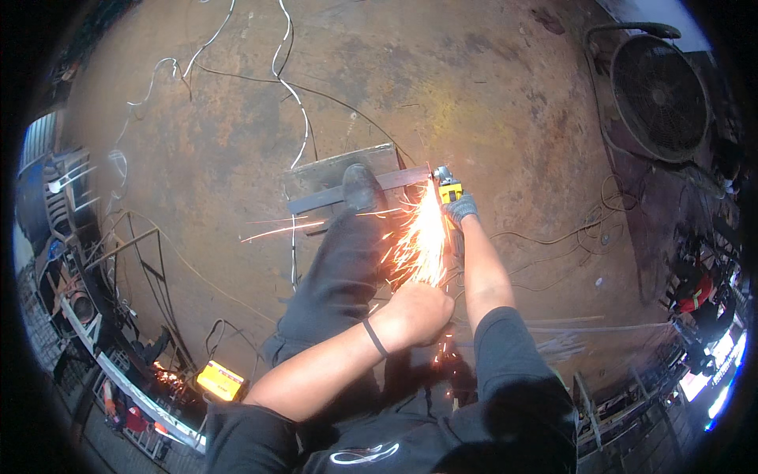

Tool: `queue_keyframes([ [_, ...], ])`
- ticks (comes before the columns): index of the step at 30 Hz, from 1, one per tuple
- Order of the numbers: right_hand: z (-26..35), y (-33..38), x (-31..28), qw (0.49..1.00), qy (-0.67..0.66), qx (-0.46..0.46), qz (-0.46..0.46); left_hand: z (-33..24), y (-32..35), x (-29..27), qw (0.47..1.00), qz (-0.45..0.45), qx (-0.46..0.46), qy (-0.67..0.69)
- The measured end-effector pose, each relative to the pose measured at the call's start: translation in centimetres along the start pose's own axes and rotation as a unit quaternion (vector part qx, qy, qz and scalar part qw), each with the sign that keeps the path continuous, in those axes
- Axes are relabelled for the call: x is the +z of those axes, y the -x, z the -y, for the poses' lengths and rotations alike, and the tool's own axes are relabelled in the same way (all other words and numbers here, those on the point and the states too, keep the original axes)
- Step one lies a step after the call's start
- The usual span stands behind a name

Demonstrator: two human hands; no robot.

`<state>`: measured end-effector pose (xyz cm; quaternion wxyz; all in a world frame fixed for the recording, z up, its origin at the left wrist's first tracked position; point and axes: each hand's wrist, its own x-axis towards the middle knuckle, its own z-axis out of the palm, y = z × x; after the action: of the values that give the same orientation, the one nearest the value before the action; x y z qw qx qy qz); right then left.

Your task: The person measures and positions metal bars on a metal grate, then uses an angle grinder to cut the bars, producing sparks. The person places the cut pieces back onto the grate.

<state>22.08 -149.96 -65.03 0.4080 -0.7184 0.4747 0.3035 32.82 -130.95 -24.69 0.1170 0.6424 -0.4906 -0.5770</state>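
My right hand, in a grey glove, grips a yellow angle grinder. The grinder's head meets the right end of a flat metal bar, and bright sparks spray back toward me. A dark boot presses the bar down across a grey metal plate. My left hand is bare and closed, with a dark band round its wrist. It hangs nearer to me than the grinder, at the lower end of the sparks. Its fingertips are hidden, so anything inside them cannot be seen.
A large round fan stands at the far right. White cable and thin dark cords run over the rusty floor. Metal frames stand at the left. A yellow box sits at the lower left, near more sparks.
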Motion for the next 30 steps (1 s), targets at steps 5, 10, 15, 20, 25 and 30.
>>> queue_keyframes([
  [5, 0.0, 0.1, 0.4, 0.999, -0.034, 0.001, 0.02, -0.1, 0.4, -0.6, 1.0, -0.017, -0.009, 0.022],
  [10, 1.7, 0.3, 0.0, 0.999, -0.03, -0.007, 0.026, -0.1, 0.4, 0.0, 1.0, -0.006, -0.008, -0.003],
  [15, 0.0, -0.5, -0.2, 0.999, -0.02, 0.017, 0.028, -0.2, 0.6, -0.7, 1.0, -0.003, -0.003, -0.001],
  [20, 1.7, 0.6, -1.0, 0.998, 0.023, 0.029, 0.056, 0.1, 0.3, -0.2, 0.999, -0.036, -0.012, 0.002],
  [25, 0.6, 0.1, -0.1, 0.998, -0.05, -0.007, 0.027, -0.2, 0.2, 0.8, 0.999, -0.038, 0.0, 0.01],
  [30, -0.6, -0.9, 0.3, 0.997, -0.06, -0.016, 0.045, 0.2, 0.1, 0.8, 0.998, -0.064, -0.004, 0.008],
])
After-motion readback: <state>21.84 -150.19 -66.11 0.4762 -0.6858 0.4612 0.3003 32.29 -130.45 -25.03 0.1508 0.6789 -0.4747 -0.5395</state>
